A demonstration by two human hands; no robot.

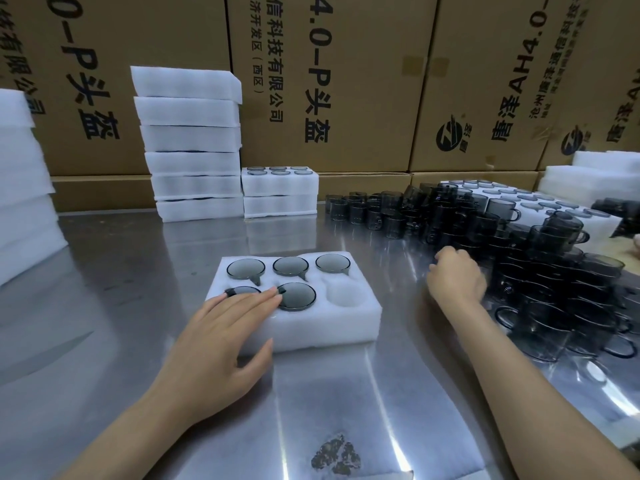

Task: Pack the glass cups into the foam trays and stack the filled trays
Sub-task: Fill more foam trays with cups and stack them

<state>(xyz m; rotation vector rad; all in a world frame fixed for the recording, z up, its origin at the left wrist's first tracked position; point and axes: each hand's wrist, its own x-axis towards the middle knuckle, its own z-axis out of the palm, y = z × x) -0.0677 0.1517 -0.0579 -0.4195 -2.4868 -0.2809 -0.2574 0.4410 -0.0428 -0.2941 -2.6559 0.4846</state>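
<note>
Five glass cups [297, 296] seated in our foam tray [311, 327]; one pocket empty.
Left hand [221, 337] flat on tray, fingers straight; right hand [455, 277] beside it, curled, hold unclear; glass fragile, grip bodies.

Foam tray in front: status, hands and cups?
Left hand flat on foam tray, open. Right hand curled at loose cups, grip unclear. Five cups seated, one empty pocket. Nothing blocking.

A polished metal bench [145, 258] mirrors bright light in streaks; behind it rises a wall of brown cardboard cartons [363, 81] printed with black Chinese lettering and round logos
</note>
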